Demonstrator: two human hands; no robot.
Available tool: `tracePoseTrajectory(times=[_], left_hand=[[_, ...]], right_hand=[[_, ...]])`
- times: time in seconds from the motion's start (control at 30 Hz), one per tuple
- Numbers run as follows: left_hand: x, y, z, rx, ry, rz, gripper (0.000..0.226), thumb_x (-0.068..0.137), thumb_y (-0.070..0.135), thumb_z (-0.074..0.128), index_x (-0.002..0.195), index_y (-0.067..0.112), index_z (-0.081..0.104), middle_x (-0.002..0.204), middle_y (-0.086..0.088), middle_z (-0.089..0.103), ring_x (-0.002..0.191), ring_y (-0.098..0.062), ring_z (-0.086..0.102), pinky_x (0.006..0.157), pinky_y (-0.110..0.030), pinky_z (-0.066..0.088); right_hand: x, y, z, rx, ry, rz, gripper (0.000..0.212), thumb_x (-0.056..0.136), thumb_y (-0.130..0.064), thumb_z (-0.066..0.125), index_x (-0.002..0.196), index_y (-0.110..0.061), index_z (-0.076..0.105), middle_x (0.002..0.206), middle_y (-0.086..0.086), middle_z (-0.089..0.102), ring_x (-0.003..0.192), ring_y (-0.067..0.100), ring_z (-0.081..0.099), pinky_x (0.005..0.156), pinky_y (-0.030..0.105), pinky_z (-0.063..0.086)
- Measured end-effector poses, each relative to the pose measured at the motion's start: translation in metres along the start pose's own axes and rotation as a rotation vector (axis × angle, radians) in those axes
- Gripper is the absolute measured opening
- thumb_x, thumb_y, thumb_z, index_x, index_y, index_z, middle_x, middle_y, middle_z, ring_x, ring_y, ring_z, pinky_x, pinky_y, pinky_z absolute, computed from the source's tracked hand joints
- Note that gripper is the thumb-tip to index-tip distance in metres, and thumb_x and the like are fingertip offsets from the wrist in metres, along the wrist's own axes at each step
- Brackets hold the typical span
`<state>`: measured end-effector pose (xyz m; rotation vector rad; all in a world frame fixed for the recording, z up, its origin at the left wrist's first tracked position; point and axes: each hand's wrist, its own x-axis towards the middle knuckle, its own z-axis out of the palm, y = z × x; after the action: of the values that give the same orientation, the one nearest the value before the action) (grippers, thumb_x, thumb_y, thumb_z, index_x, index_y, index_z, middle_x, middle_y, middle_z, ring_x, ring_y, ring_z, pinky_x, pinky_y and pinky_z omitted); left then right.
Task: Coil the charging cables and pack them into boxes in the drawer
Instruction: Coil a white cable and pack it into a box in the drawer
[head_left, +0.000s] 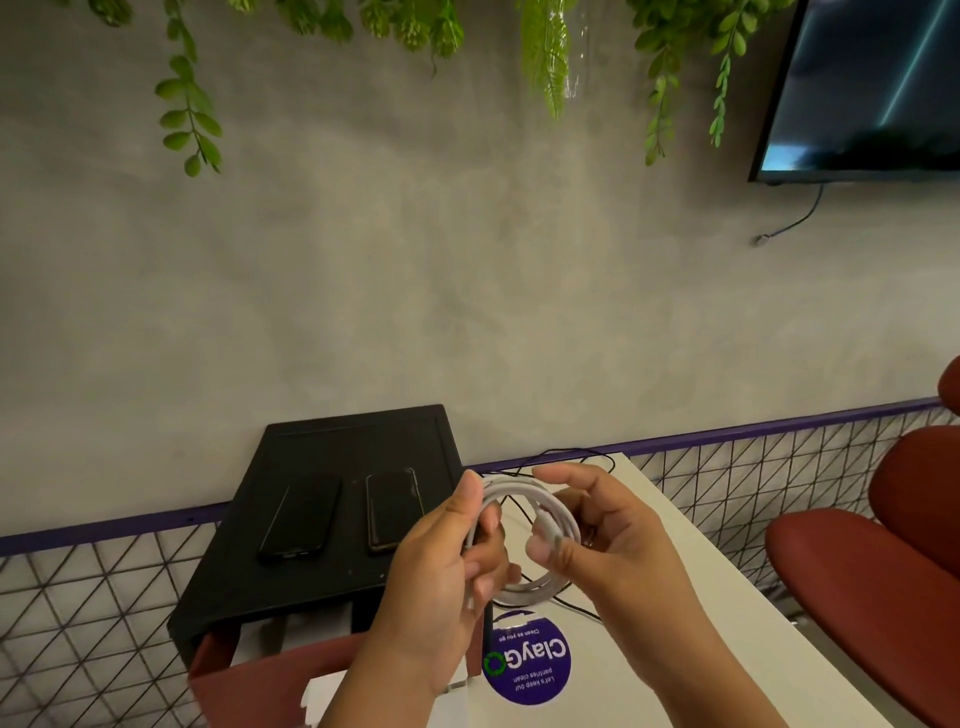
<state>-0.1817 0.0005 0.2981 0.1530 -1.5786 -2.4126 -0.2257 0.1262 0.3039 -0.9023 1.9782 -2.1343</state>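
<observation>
A white charging cable (535, 590) is wound into a round coil and held in the air between both hands, above the white table (691, 613). My left hand (441, 561) grips the coil's left side with thumb and curled fingers. My right hand (608, 535) holds the coil's right side, its thumb pressing the cable's white plug end against the loops. A thin black cable (550, 460) lies loose on the table behind and under the coil. The drawer (249, 670), with a reddish front, stands open under the black cabinet; something white, possibly a box (324, 696), shows inside.
Two dark phones (301, 517) (392, 509) lie on the black cabinet top (322, 447) left of the table. A purple round sticker (527, 662) is on the table near me. Red chairs (883, 561) stand to the right. A wire-grid panel and grey wall lie behind.
</observation>
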Motion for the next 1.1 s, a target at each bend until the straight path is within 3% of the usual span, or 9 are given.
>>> tracePoseTrajectory(times=[0.1,0.17,0.33,0.43,0.53,0.67,0.8,0.97,1.1], left_hand=[[0.001,-0.003,0.000,0.001,-0.032,-0.012,0.041,0.074,0.045,0.046,0.073,0.005,0.055,0.042,0.000,0.035,0.038,-0.009,0.033,0.056,-0.027,0.037],[0.001,-0.004,-0.001,0.006,-0.065,-0.018,0.040,0.076,0.040,0.046,0.089,0.005,0.060,0.044,-0.001,0.037,0.040,-0.010,0.036,0.050,-0.022,0.039],[0.002,-0.004,-0.011,-0.211,-0.110,-0.059,0.034,0.076,0.018,0.054,0.109,0.011,0.058,0.057,-0.005,0.048,0.041,-0.009,0.039,0.048,-0.021,0.047],[0.003,-0.007,-0.018,-0.568,-0.150,-0.079,0.029,0.073,0.016,0.070,0.101,0.010,0.065,0.063,-0.004,0.053,0.034,-0.006,0.039,0.046,-0.024,0.049],[0.004,-0.015,-0.024,-0.717,-0.187,-0.123,0.042,0.057,0.014,0.087,0.095,0.010,0.070,0.063,-0.003,0.054,0.035,-0.006,0.042,0.047,-0.026,0.050],[0.002,-0.030,-0.036,-0.573,-0.057,-0.218,0.021,0.080,0.022,0.052,0.095,0.012,0.063,0.057,-0.001,0.045,0.041,-0.008,0.040,0.050,-0.024,0.045],[-0.003,-0.054,-0.062,-0.354,0.058,-0.286,0.025,0.075,0.018,0.057,0.097,0.009,0.063,0.059,-0.003,0.051,0.049,-0.010,0.047,0.056,-0.026,0.044],[-0.019,-0.079,-0.093,0.104,0.148,-0.326,0.016,0.089,0.007,0.053,0.097,0.014,0.064,0.071,-0.001,0.067,0.068,-0.010,0.058,0.064,-0.025,0.047],[-0.025,-0.097,-0.113,0.371,0.251,-0.339,0.013,0.091,0.015,0.056,0.097,0.020,0.066,0.076,0.003,0.069,0.076,-0.012,0.057,0.072,-0.025,0.046]], right_hand=[[0.000,0.004,0.002,-0.008,0.081,-0.069,0.006,0.078,-0.030,0.067,0.083,-0.032,0.069,0.070,-0.010,0.067,0.064,0.001,0.060,0.060,0.014,0.048],[0.000,0.009,0.002,-0.009,0.158,-0.068,0.011,0.083,-0.036,0.061,0.084,-0.027,0.067,0.068,-0.007,0.066,0.061,0.005,0.060,0.058,0.017,0.049],[0.001,0.016,-0.001,0.047,0.233,0.046,0.009,0.090,-0.013,0.052,0.088,-0.019,0.059,0.068,0.003,0.069,0.057,0.009,0.061,0.055,0.020,0.048],[0.003,0.017,-0.003,0.063,0.110,0.186,0.016,0.091,-0.005,0.051,0.096,-0.020,0.055,0.074,0.008,0.072,0.063,0.011,0.066,0.058,0.019,0.048],[0.004,0.020,-0.008,0.009,-0.059,0.315,0.019,0.091,-0.002,0.048,0.095,-0.015,0.062,0.081,0.011,0.072,0.067,0.014,0.064,0.061,0.022,0.048],[0.000,0.036,-0.011,-0.094,-0.219,0.475,0.022,0.088,-0.004,0.054,0.094,-0.019,0.069,0.089,0.008,0.073,0.080,0.018,0.067,0.074,0.028,0.055],[-0.011,0.059,-0.008,-0.110,-0.245,0.569,0.020,0.085,-0.005,0.059,0.095,-0.020,0.070,0.090,0.005,0.073,0.088,0.020,0.067,0.074,0.027,0.055],[-0.025,0.088,0.002,-0.063,-0.253,0.632,0.024,0.087,0.000,0.054,0.092,-0.012,0.074,0.080,0.011,0.070,0.067,0.010,0.060,0.065,0.020,0.049],[-0.034,0.114,0.011,-0.111,-0.215,0.687,0.021,0.088,-0.002,0.056,0.088,-0.014,0.073,0.079,0.006,0.072,0.069,0.009,0.062,0.064,0.019,0.049]])
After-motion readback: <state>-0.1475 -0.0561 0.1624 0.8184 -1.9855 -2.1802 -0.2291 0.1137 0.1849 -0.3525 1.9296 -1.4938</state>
